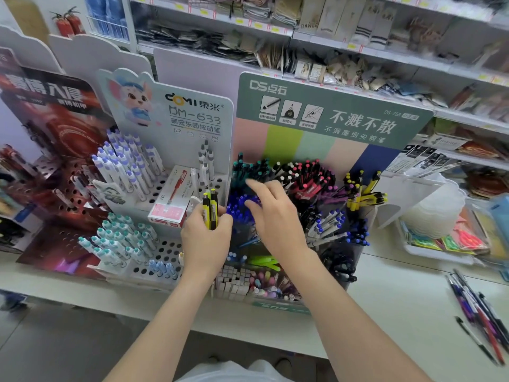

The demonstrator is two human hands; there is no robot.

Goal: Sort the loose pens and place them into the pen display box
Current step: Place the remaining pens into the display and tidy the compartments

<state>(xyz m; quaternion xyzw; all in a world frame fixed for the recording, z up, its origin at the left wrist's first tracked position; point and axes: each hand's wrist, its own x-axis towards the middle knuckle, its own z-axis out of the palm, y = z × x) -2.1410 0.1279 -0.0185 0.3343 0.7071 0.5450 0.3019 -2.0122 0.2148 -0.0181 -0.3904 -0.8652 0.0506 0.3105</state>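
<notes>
Observed left hand clasped round yellow pens, upright, just beside box left wall. Found right hand relaxed, fingers spread, holding nothing, over blue pens in box. Recorded loose pens on counter, well apart, right.

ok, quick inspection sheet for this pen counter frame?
Surface: white counter, holding several display stands.
Job's things: pen display box, compartments mostly grouped by colour; loose pens lying on the counter at right; yellow pens in the left hand.
Clutter: red-pen carton lying on the neighbouring pegged stand.
Grippers: left hand grips the yellow pens; right hand open, fingers over blue pens.
Cables: nothing seen.
Surroundings: shop shelves behind; fire extinguishers top left.
</notes>
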